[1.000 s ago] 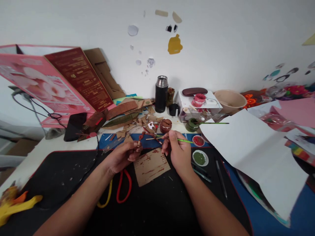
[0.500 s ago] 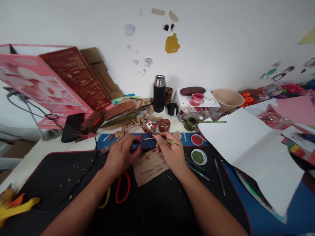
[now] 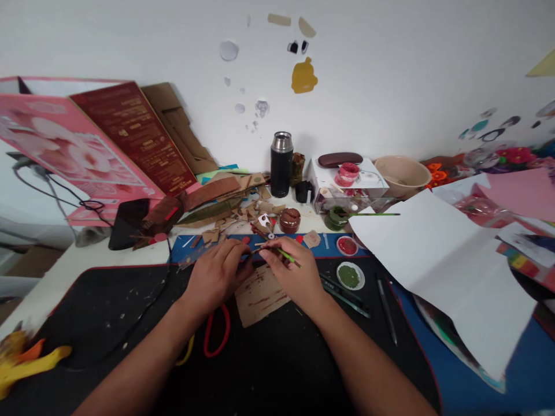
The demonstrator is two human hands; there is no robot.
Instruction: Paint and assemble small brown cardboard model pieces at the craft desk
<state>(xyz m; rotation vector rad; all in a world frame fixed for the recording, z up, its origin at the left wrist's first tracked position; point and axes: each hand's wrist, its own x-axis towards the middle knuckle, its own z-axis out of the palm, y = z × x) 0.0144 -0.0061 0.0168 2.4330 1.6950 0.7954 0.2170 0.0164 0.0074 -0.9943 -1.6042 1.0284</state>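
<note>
At mid-scene, green brush (image 3: 291, 259): thin, bright-green hndl, rear end sloping near-right; darker front part pts left btwn the hands; bristles too small to make out.
R hand (image 3: 299, 271): nearly closed, thumb & fingers pinched round the brush.
L hand (image 3: 219, 270): fingers curled in, abt half closed, tips by brush's front end; can't tell what, if anything, it grips.
Cardboard piece (image 3: 260, 299): under/near side of both hands, on black mat (image 3: 277, 370); tan w/ reddish-brown streaks, partly hidden.
Loops: red loop (image 3: 227, 328) just near-left of cardboard; yellow loop (image 3: 187, 353) left of that, mostly behind L forearm.
Paint: red dish (image 3: 347, 246) farther, green dish (image 3: 348, 276) nearer, both pale-rimmed, right of R hand.
Pen (image 3: 386, 309): dark, lying right of green dish, nearer end angled right.
Jars: brown jar (image 3: 289, 222) beyond hands; green jar (image 3: 335, 219) to its right, 2nd brush (image 3: 375, 215) reaching right over white paper (image 3: 446, 271).
Flask (image 3: 281, 167): black, steel neck, upright, far side behind brown jar.
</note>
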